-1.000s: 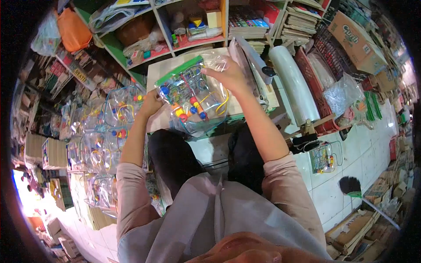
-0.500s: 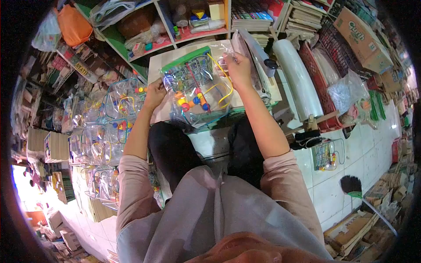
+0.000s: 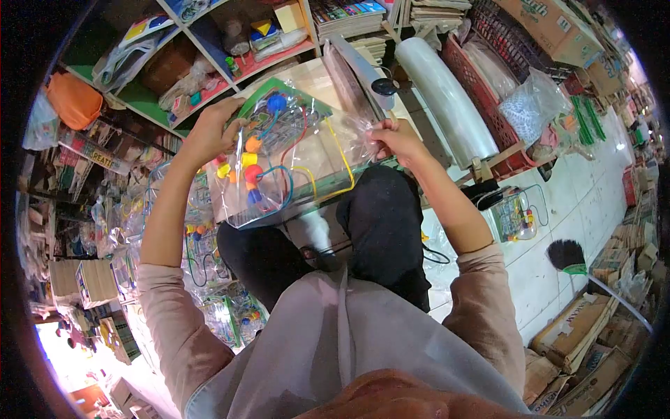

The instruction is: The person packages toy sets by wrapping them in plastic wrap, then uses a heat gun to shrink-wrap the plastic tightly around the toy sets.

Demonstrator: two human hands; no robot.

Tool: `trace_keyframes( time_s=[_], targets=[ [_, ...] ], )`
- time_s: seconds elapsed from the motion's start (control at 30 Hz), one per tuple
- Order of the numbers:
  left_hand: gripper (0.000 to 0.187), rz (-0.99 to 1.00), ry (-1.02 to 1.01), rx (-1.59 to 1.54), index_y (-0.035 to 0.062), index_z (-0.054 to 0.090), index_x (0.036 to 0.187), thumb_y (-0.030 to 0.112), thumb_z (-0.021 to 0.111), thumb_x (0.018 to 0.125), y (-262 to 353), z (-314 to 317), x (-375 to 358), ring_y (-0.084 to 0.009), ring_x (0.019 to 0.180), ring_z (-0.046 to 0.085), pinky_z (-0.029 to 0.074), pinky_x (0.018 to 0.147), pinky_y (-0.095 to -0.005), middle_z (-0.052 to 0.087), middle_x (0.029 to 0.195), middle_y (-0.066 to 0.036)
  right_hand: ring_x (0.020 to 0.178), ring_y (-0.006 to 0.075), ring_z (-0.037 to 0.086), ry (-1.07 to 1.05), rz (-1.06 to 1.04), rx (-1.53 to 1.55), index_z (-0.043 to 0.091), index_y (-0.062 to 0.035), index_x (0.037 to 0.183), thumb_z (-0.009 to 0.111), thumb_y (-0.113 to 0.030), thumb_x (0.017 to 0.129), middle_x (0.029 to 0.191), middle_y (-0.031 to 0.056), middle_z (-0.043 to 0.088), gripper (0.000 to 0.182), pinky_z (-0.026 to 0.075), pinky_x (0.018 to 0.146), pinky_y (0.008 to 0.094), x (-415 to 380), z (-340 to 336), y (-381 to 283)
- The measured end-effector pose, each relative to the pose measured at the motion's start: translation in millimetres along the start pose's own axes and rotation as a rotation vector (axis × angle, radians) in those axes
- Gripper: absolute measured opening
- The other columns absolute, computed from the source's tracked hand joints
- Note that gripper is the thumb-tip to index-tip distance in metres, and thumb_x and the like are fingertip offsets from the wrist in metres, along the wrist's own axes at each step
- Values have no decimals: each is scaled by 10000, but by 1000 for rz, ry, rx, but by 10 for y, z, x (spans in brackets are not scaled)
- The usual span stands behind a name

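A bead maze toy (image 3: pixel 250 160) with a green base, coloured wires and bright beads sits inside a clear plastic bag (image 3: pixel 357 134), tilted over the low wooden table. My left hand (image 3: pixel 211 134) grips the toy's upper left edge through the plastic, fingers curled round it. At the other side, my right hand (image 3: pixel 398 142) is closed, pinching the gathered end of the bag between thumb and fingers. Just beyond the toy, a long grey bar-shaped device (image 3: pixel 359 70) with a black round knob (image 3: pixel 384 86) lies across the table (image 3: pixel 305 75).
A large roll of clear plastic film (image 3: pixel 447 101) lies to the right, beside a red crate (image 3: pixel 466 66). Shelves (image 3: pixel 202 45) stand behind the table. More wrapped bead mazes (image 3: pixel 202 241) are piled at the left, and another bead maze (image 3: pixel 515 215) lies on the floor tiles at right.
The toy has been turned and tilted, its beads now toward the left. My left hand has moved up onto its edge; my right hand has come lower, drawing the bag's end out to the right.
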State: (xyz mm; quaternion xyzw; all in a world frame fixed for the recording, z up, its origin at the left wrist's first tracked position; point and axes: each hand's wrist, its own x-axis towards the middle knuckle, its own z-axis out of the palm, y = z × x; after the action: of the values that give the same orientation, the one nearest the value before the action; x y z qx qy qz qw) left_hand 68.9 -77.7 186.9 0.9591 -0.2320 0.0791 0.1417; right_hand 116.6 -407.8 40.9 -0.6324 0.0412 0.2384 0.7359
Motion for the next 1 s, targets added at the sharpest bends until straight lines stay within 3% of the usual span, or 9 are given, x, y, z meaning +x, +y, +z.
trace_keyframes(
  time_s=[0.13, 0.23, 0.3, 0.4, 0.47, 0.67, 0.77, 0.87, 1.0],
  targets=[
    [375, -55, -27, -14, -37, 502, 1121, 98, 534, 773, -82, 213, 275, -337, 940, 563, 451, 805, -370, 563, 1043, -206, 508, 180, 578, 49, -60, -194, 576, -20, 714, 625, -106, 779, 592, 56, 580, 118, 442, 399, 285, 276, -313, -73],
    [373, -54, -21, 18, -50, 516, 1110, 111, 543, 775, -199, 344, 480, -341, 945, 564, 456, 803, -369, 560, 1069, -214, 779, 307, 611, 393, -493, -793, 615, -10, 770, 612, -141, 758, 843, 132, 641, 131, 492, 669, 414, 603, -489, -145],
    [373, -24, -11, 44, -51, 518, 1108, 112, 546, 773, -243, 357, 566, -347, 945, 561, 447, 817, -376, 563, 1061, -215, 1173, 388, 398, 295, -950, -931, 648, -36, 881, 565, -176, 758, 1249, 124, 493, 204, 323, 949, 500, 860, -599, -99],
    [366, 26, 30, 74, -57, 528, 1082, 101, 556, 753, -311, 369, 651, -372, 913, 556, 437, 817, -396, 572, 1001, -227, 1323, 365, 140, 12, -681, -831, 653, -66, 967, 521, -178, 781, 1431, 49, 257, 255, 196, 1022, 527, 1123, -511, -6],
    [360, 46, 61, 78, -61, 536, 1059, 90, 564, 733, -375, 376, 697, -390, 881, 554, 434, 804, -409, 579, 948, -238, 1334, 356, 112, -57, -541, -1005, 593, -80, 1094, 492, -210, 807, 1442, 12, 235, 330, 187, 1015, 560, 1092, -452, -89],
    [346, -45, 46, -19, -44, 549, 1053, 85, 567, 733, -493, 404, 923, -379, 900, 555, 428, 798, -403, 576, 957, -245, 1327, 309, 176, 361, -617, -1029, 392, -43, 1294, 476, -341, 849, 1433, 79, 248, 542, 158, 1028, 558, 963, -564, -354],
    [356, 50, 119, 31, -28, 548, 1073, 78, 570, 734, -592, 472, 1064, -379, 871, 563, 434, 772, -399, 577, 940, -240, 1308, 318, 231, 247, -705, -691, 426, -35, 1282, 406, -564, 839, 1387, 151, 320, 690, 185, 1065, 391, 701, -511, -761],
    [375, -17, 6, 55, -58, 512, 1114, 96, 555, 775, -635, 472, 1206, -331, 855, 604, 475, 756, -350, 570, 1016, -242, 1299, 339, 242, -58, -579, -856, 438, -9, 1264, 325, -630, 832, 1386, 169, 314, 765, 198, 1062, 316, 397, -246, -967],
    [377, -66, -14, 14, -61, 509, 1116, 93, 551, 775, -725, 489, 1309, -315, 871, 607, 471, 766, -353, 562, 1020, -256, 1282, 338, 285, 106, -411, -1154, 502, 14, 1194, 264, -675, 818, 1305, 179, 422, 819, 122, 1043, 561, 199, 46, -931]
  ],
)
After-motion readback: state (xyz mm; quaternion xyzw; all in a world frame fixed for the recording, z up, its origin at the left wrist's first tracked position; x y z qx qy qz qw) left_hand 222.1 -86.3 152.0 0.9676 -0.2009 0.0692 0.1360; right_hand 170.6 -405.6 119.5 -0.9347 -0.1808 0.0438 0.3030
